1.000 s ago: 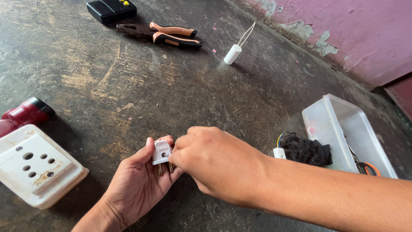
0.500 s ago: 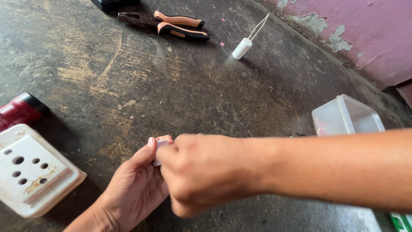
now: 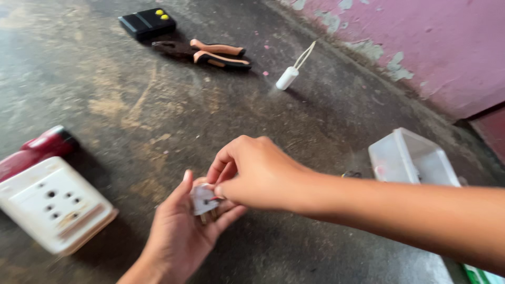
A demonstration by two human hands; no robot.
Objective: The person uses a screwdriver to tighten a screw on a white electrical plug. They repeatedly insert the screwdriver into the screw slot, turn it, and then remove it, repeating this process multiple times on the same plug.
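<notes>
Head view: dark scuffed concrete floor [image 3: 131, 115], peeling pink wall [image 3: 421, 47]; both hands' fingers [image 3: 223, 171] clamped on small white plug [image 3: 202, 199].

The right hand [image 3: 258, 173] covers much of the small white plug [image 3: 202, 199] (blurred too); the red tool [image 3: 37, 152] runs off the left edge.
</notes>
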